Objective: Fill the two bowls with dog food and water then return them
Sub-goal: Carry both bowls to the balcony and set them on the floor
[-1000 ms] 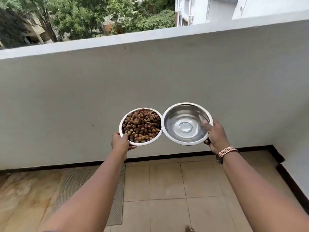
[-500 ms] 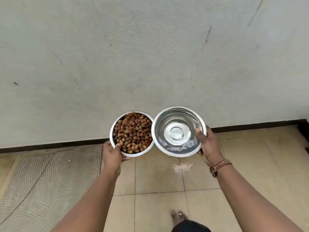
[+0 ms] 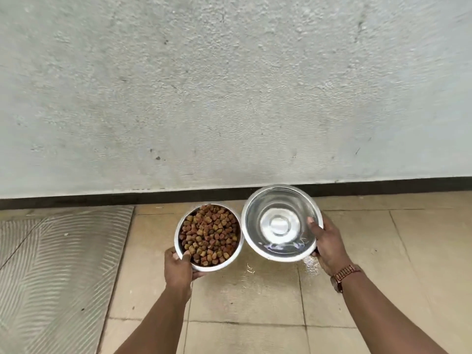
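Carrying both filled bowls just above the tiled floor (image 3: 255, 302) near the wall (image 3: 229, 98), the left hand (image 3: 178, 268) grips the kibble bowl (image 3: 208, 235) and the right hand (image 3: 328, 245) the water bowl (image 3: 281, 222), so only setting the 2 down seems left

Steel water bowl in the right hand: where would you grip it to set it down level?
Grip the shiny steel water bowl at its rolled rim, from its right side, as the right hand does: thumb over the lip, fingers beneath. The wide, shallow, water-filled shape probably spills if tilted, so lower it level.
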